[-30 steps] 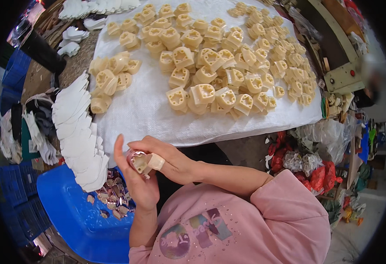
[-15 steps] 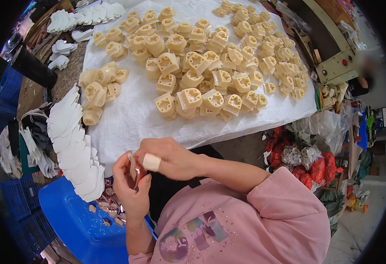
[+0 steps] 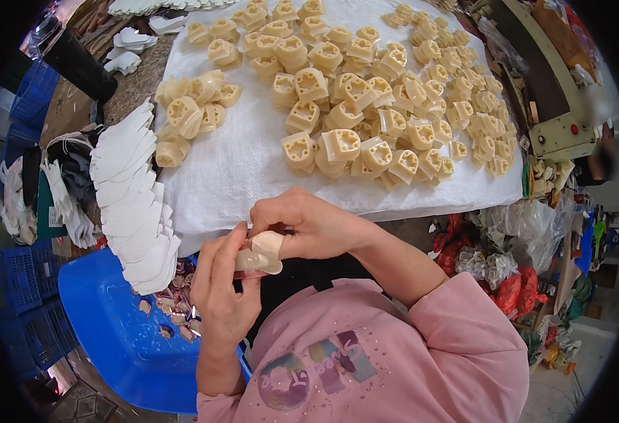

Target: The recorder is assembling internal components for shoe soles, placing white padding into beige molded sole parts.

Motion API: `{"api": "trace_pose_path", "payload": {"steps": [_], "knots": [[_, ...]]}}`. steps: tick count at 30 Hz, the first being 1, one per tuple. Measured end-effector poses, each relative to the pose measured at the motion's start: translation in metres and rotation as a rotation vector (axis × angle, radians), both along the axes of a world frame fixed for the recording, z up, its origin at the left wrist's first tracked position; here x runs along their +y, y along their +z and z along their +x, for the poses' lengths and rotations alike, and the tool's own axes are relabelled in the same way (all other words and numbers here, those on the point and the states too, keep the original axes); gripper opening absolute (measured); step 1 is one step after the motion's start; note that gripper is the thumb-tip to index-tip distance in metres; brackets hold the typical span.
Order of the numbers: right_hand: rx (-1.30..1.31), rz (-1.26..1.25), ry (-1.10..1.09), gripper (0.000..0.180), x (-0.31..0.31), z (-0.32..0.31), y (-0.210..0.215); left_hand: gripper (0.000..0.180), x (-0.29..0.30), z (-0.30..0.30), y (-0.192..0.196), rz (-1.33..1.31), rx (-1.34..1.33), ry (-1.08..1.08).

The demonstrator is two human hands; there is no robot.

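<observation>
Both hands meet just above the lap: the left hand (image 3: 223,292) cradles a cream plastic piece (image 3: 260,252) between its fingers, while the right hand (image 3: 308,224) pinches its upper edge, perhaps peeling something. Keep the left hand's grasp firm and the pull steady, close to the fingers.

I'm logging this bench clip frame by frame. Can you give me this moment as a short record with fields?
left hand: holds the cream moulded part from below
right hand: grips the same part from above
white sheet: covered with many similar cream parts
white flat pieces: fanned stack at the sheet's left edge
blue tub: lower left, small scraps inside
</observation>
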State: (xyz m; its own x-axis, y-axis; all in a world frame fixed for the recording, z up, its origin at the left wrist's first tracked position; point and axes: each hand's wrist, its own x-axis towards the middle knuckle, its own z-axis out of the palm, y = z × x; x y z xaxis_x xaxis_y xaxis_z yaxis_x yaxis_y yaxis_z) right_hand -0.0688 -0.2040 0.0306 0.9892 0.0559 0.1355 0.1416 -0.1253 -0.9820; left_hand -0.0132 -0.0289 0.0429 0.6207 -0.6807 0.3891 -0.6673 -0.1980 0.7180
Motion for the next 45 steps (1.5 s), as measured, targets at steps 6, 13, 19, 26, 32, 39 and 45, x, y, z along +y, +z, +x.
{"api": "trace_pose_path", "payload": {"steps": [6, 13, 19, 26, 32, 39, 45], "knots": [[-0.173, -0.164, -0.349, 0.010, 0.018, 0.001, -0.013, 0.048, -0.007, 0.002, -0.012, -0.023, 0.002, 0.070], [0.025, 0.255, -0.011, 0.013, 0.003, -0.010, -0.012, 0.046, -0.014, 0.002, -0.016, -0.123, -0.096, 0.035], [0.007, 0.027, -0.319, 0.015, 0.026, -0.001, -0.026, 0.042, -0.022, -0.001, -0.030, -0.092, -0.182, 0.194], [0.110, 0.916, -0.077, 0.023, 0.034, -0.013, -0.044, 0.042, -0.024, -0.006, -0.030, -0.087, -0.147, 0.262], [0.102, 0.054, -0.340, 0.023, 0.040, -0.010, -0.033, 0.039, -0.020, -0.003, -0.038, -0.024, -0.251, 0.337], [-0.057, 0.119, -0.109, 0.029, 0.018, 0.004, -0.031, 0.028, -0.002, 0.006, -0.039, -0.439, 1.048, -0.081], [-0.135, -0.147, -0.084, 0.018, 0.030, 0.010, -0.009, 0.033, 0.015, 0.006, -0.049, -0.361, 0.991, -0.179]]}}
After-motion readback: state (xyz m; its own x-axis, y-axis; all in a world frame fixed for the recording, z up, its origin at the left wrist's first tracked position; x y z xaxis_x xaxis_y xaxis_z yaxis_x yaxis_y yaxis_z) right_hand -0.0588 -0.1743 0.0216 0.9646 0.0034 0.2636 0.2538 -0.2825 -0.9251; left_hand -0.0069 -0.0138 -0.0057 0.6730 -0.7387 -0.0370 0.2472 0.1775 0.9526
